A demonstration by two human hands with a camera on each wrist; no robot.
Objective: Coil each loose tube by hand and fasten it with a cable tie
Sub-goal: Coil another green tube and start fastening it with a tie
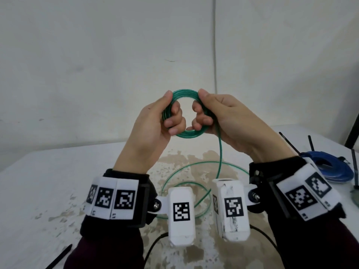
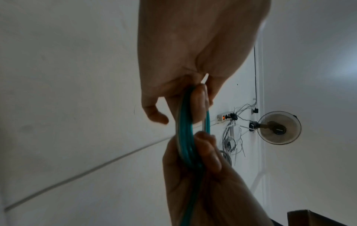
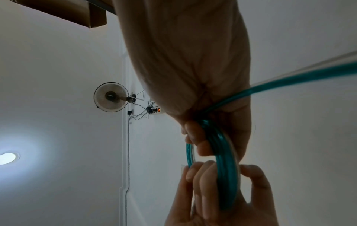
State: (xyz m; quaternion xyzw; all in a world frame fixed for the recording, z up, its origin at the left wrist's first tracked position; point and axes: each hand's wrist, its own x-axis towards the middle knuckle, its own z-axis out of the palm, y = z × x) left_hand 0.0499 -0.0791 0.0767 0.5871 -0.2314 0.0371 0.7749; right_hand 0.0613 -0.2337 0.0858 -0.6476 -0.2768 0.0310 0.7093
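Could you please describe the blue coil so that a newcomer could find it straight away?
Look to the table's far right edge, beyond the right hand. The blue coil lies flat there, unlike the green tube held up in both hands.

head view looks down; wrist views look up, sharing wall fan (image 2: 279, 127).

Head view: bright, even, diffuse light; soft weak shadows on the table (image 1: 48, 171); no glare; slight softness overall, straight lines bowing toward the edges from the wide lens. Both wrist views: dim and grey, hands backlit and dark against pale walls; a ceiling lamp (image 3: 6, 158) blown out with a bluish halo; a paler glow at the left wrist view's right edge; strong fisheye stretch, near skin blurred, green tube (image 3: 289, 81) smeared at the frame edge.
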